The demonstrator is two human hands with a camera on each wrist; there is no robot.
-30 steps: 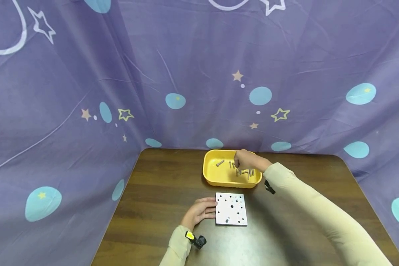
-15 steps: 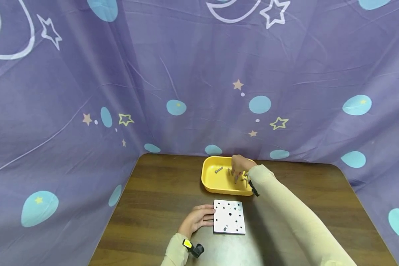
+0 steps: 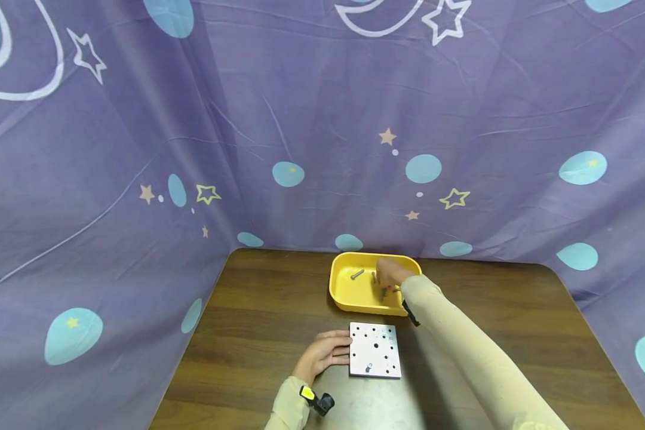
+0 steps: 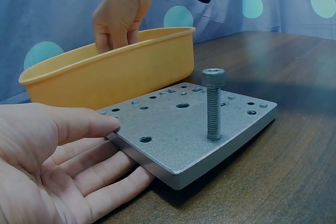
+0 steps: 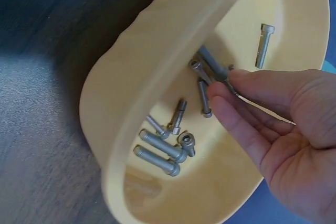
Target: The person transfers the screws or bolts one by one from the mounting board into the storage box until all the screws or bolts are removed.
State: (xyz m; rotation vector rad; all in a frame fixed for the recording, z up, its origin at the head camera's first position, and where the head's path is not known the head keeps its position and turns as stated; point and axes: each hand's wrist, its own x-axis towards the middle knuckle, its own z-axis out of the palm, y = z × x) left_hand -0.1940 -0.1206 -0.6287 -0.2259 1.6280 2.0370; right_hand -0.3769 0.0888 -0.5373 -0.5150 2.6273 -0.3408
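Note:
A square metal plate (image 4: 157, 124) with several holes lies on the table, and a socket-head bolt (image 4: 213, 103) stands upright in one of them. My left hand (image 3: 322, 353) holds the plate's left edge, thumb at the top edge and fingers against the side and under it. My right hand (image 5: 283, 114) reaches down into the yellow tray (image 3: 349, 307). There its thumb and fingers pinch a grey bolt (image 5: 211, 62), whose lower part the fingertips hide. Close by lie another thin bolt (image 5: 204, 98) and a bolt with its socket head up (image 5: 186, 141).
More bolts (image 5: 157, 158) of several sizes lie at one end of the tray, and a lone bolt (image 3: 357, 274) lies at its left. The brown wooden table (image 3: 269, 298) is backed by a purple patterned curtain (image 3: 322, 119).
My right hand has gone lower into the tray, among the bolts. The left hand stays at the plate. The head view has tilted up slightly.

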